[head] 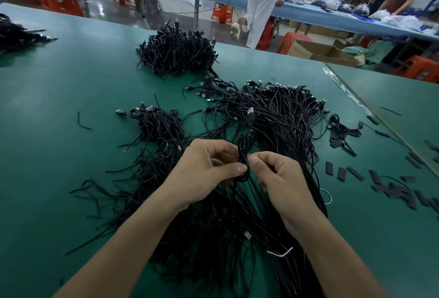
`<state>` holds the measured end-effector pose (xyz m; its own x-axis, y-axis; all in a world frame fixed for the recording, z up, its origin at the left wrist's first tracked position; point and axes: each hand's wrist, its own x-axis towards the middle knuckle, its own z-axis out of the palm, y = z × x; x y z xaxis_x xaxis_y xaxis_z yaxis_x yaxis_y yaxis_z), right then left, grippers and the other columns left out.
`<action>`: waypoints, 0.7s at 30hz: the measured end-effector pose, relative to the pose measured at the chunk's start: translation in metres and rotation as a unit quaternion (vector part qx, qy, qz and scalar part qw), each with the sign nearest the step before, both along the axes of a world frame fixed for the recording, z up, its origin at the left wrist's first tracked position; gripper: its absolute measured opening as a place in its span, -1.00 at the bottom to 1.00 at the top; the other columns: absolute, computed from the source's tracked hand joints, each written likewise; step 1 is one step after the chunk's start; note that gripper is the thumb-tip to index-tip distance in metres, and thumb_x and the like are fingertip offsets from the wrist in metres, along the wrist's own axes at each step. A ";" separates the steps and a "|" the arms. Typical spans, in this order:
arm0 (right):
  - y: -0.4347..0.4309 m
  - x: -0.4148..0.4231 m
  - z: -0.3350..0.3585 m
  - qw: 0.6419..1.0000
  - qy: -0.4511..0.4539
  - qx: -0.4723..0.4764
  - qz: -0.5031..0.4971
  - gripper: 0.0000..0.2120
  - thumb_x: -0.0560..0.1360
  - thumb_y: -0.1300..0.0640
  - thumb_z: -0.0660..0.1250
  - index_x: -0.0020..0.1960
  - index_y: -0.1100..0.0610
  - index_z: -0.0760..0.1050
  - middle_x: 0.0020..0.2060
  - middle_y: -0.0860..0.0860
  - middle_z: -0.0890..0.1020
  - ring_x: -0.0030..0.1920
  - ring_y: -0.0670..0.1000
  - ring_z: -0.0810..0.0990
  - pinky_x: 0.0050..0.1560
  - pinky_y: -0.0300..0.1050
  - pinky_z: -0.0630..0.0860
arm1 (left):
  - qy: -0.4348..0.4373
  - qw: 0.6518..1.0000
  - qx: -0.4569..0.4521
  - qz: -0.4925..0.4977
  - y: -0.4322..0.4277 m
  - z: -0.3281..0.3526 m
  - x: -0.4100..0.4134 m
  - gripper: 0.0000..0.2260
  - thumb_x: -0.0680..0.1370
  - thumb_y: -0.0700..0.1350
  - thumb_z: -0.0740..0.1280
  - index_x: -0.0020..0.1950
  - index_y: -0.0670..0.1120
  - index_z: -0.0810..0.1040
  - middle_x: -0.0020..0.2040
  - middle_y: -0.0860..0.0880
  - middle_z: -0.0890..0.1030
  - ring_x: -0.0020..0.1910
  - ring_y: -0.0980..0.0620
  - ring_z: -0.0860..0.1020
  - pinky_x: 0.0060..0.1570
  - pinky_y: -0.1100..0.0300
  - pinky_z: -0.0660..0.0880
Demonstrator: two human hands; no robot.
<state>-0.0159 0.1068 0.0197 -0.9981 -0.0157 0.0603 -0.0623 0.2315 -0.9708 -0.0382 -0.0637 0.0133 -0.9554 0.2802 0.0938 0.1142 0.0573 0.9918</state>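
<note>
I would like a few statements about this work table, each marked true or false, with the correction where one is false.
1. The left hand and the right hand both pinch one coiled black cable. True.
2. The work surface is red. False: the table is green.
3. The USB plug of the held cable sticks up above the hands. True.
4. Flat black pieces lie left of the hands. False: the black strips lie to the right.

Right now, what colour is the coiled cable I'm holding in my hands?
The coiled cable is plain black; the head view shows it best.
</note>
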 end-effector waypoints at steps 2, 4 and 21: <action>-0.001 -0.001 -0.001 1.000 0.000 -0.009 -0.011 -0.84 0.60 0.07 0.31 -0.06 0.06 0.64 -0.50 -0.23 0.50 -0.47 -0.25 0.45 -0.41 -0.43 0.37 | 0.005 1.000 -0.011 0.012 -0.004 0.000 -0.003 -0.88 0.45 -0.20 0.53 -0.10 0.00 0.70 -0.24 -0.01 0.71 -0.29 0.04 0.65 -0.23 0.22 0.60; -0.001 -0.002 -0.004 1.000 -0.014 -0.006 -0.013 -0.85 0.61 0.00 0.28 0.04 0.00 0.62 -0.46 -0.21 0.49 -0.43 -0.23 0.44 -0.38 -0.38 0.40 | -0.011 0.997 -0.015 0.070 -0.014 -0.001 -0.016 -0.89 0.45 -0.20 0.51 -0.08 -0.03 0.68 -0.20 -0.01 0.72 -0.29 0.04 0.67 -0.25 0.27 0.59; 0.012 0.009 -0.022 0.994 -0.088 0.042 0.040 -0.86 0.59 -0.01 0.29 -0.03 -0.04 0.63 -0.46 -0.20 0.51 -0.41 -0.19 0.43 -0.31 -0.37 0.44 | -0.009 0.860 -0.300 0.412 -0.093 -0.036 -0.106 -0.57 0.54 -0.19 0.42 0.35 -0.04 0.36 0.26 -0.15 0.38 0.08 -0.09 0.43 0.05 0.09 0.40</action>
<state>-0.0072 0.1184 -0.0020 -0.9886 -0.0921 -0.1191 0.0847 0.3140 -0.9456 -0.1443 -0.1571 -0.0228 -0.8525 -0.5001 0.1522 -0.2253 0.6142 0.7563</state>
